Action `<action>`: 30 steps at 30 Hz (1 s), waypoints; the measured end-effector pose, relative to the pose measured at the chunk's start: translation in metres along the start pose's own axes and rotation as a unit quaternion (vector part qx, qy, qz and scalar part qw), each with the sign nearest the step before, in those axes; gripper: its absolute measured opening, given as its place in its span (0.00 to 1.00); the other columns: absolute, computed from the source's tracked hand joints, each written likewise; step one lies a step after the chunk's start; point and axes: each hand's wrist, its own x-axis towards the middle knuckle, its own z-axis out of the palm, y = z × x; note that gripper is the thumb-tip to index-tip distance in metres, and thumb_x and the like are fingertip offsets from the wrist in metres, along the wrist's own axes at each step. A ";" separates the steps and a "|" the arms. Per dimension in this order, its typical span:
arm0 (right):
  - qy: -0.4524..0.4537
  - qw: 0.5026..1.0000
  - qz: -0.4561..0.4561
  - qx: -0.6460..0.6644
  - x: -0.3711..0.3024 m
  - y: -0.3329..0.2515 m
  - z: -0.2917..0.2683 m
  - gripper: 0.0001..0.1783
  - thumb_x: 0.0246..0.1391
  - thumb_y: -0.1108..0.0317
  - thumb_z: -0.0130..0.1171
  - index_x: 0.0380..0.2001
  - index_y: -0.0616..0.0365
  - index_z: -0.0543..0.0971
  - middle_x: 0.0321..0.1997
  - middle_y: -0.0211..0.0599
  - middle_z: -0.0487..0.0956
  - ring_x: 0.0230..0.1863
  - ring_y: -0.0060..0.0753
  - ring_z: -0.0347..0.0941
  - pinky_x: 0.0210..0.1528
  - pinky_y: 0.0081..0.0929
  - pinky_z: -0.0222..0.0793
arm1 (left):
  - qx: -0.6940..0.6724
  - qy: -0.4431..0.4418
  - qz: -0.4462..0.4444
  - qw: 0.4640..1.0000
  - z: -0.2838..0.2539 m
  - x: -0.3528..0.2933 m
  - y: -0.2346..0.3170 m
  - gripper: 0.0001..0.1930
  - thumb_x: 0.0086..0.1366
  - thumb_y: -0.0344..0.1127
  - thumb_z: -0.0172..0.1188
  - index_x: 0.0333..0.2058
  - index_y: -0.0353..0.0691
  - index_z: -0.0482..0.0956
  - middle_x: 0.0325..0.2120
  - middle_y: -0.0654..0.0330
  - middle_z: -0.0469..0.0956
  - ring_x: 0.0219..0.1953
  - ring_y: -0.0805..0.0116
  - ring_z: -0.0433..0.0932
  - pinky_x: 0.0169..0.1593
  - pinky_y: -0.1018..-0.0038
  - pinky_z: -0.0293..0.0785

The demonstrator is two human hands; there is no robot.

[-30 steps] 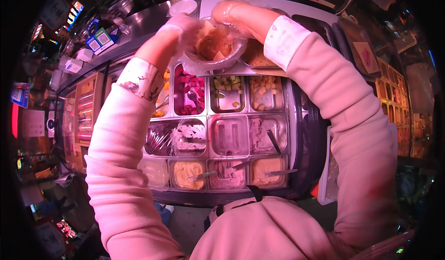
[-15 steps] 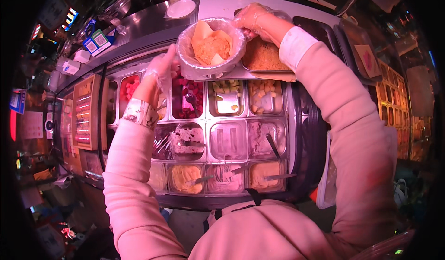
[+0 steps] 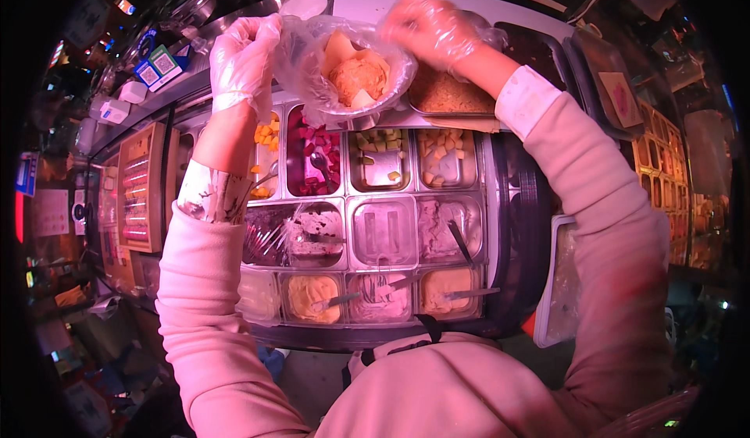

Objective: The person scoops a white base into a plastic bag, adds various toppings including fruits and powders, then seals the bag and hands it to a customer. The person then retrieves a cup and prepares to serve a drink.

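Gloved left hand [image 3: 241,62] and right hand [image 3: 432,28] each grasped the clear plastic bag [image 3: 305,79] enclosing a bowl of orange dessert [image 3: 358,79], held above the topping trays [image 3: 383,161].

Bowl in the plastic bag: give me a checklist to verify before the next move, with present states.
1. Left hand holds the plastic bag edge: ok.
2. Right hand grips the far bag edge: ok.
3. Bowl sits upright inside the bag: ok.
4. Both hands gloved: ok.
5. Bag fully encloses the bowl: cannot tell.
6. Topping pans below are uncovered: ok.
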 end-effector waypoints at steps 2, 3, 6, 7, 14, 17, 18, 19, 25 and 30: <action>0.059 0.977 0.195 0.058 -0.002 0.010 0.002 0.11 0.58 0.60 0.67 0.33 0.57 0.81 0.26 0.33 0.78 0.24 0.36 0.73 0.31 0.35 0.74 | -0.055 -0.013 0.006 0.998 0.010 0.000 0.007 0.10 0.69 0.38 0.67 0.38 0.39 0.78 0.31 0.62 0.81 0.33 0.72 0.77 0.43 0.75 0.75; -0.004 0.931 0.336 0.145 -0.007 0.015 0.002 0.11 0.59 0.60 0.66 0.34 0.57 0.82 0.26 0.32 0.78 0.23 0.32 0.72 0.27 0.33 0.72 | -0.088 -0.054 -0.040 0.994 0.011 0.000 0.010 0.11 0.72 0.40 0.65 0.37 0.40 0.74 0.31 0.60 0.80 0.33 0.70 0.77 0.40 0.73 0.75; -0.095 0.804 0.487 0.328 -0.015 0.015 -0.003 0.10 0.58 0.67 0.69 0.39 0.61 0.82 0.25 0.30 0.77 0.19 0.20 0.66 0.16 0.21 0.60 | -0.223 -0.108 -0.097 0.964 0.011 -0.002 0.015 0.12 0.72 0.40 0.64 0.37 0.40 0.74 0.31 0.59 0.79 0.31 0.69 0.76 0.37 0.72 0.75; -0.087 0.785 0.501 0.355 -0.013 0.012 -0.004 0.11 0.58 0.69 0.69 0.41 0.62 0.82 0.25 0.31 0.77 0.18 0.18 0.66 0.16 0.18 0.59 | -0.299 -0.149 -0.138 0.933 0.005 0.001 0.018 0.11 0.71 0.39 0.65 0.39 0.39 0.75 0.35 0.55 0.80 0.29 0.68 0.74 0.36 0.72 0.75; -0.047 0.816 0.417 0.398 0.029 0.049 -0.053 0.11 0.59 0.71 0.69 0.43 0.65 0.82 0.29 0.34 0.82 0.16 0.12 0.64 0.15 0.13 0.57 | -0.250 -0.170 -0.036 0.953 0.033 -0.008 0.037 0.29 0.70 0.43 0.66 0.63 0.38 0.68 0.57 0.44 0.76 0.37 0.69 0.79 0.40 0.75 0.76; -0.067 0.780 0.272 0.559 0.054 -0.045 -0.061 0.14 0.61 0.70 0.65 0.48 0.67 0.83 0.46 0.43 0.85 0.48 0.32 0.83 0.52 0.25 0.79 | 0.044 -0.182 0.063 0.980 0.048 -0.035 0.033 0.53 0.61 0.46 0.74 0.75 0.35 0.49 0.58 0.50 0.74 0.48 0.65 0.79 0.47 0.72 0.76; -0.102 0.780 0.238 0.570 0.064 -0.023 -0.059 0.14 0.62 0.71 0.64 0.48 0.67 0.83 0.46 0.45 0.85 0.46 0.31 0.83 0.49 0.25 0.80 | 0.148 -0.196 0.084 0.966 0.061 -0.040 0.033 0.57 0.58 0.44 0.77 0.75 0.33 0.45 0.54 0.52 0.75 0.52 0.61 0.78 0.52 0.70 0.77; -0.142 0.756 0.174 0.615 0.069 -0.008 -0.060 0.12 0.63 0.72 0.63 0.47 0.68 0.83 0.43 0.44 0.86 0.42 0.31 0.83 0.41 0.22 0.79 | 0.220 -0.154 0.212 0.940 0.067 -0.040 0.018 0.58 0.57 0.46 0.78 0.74 0.30 0.47 0.53 0.53 0.76 0.51 0.61 0.79 0.52 0.70 0.77; 0.060 0.772 0.266 0.574 0.020 -0.073 -0.058 0.15 0.64 0.72 0.61 0.49 0.71 0.81 0.44 0.47 0.85 0.43 0.37 0.83 0.45 0.31 0.80 | 0.197 0.074 0.195 0.958 0.086 -0.003 0.001 0.16 0.61 0.39 0.67 0.42 0.34 0.82 0.31 0.57 0.83 0.31 0.63 0.81 0.39 0.70 0.78; 0.109 0.825 0.370 0.414 -0.048 -0.072 -0.051 0.07 0.63 0.69 0.66 0.40 0.61 0.84 0.36 0.35 0.86 0.19 0.12 0.68 0.22 0.13 0.64 | 0.047 -0.052 0.001 0.998 0.086 0.033 0.052 0.08 0.57 0.29 0.65 0.36 0.37 0.83 0.24 0.60 0.81 0.22 0.67 0.78 0.26 0.73 0.73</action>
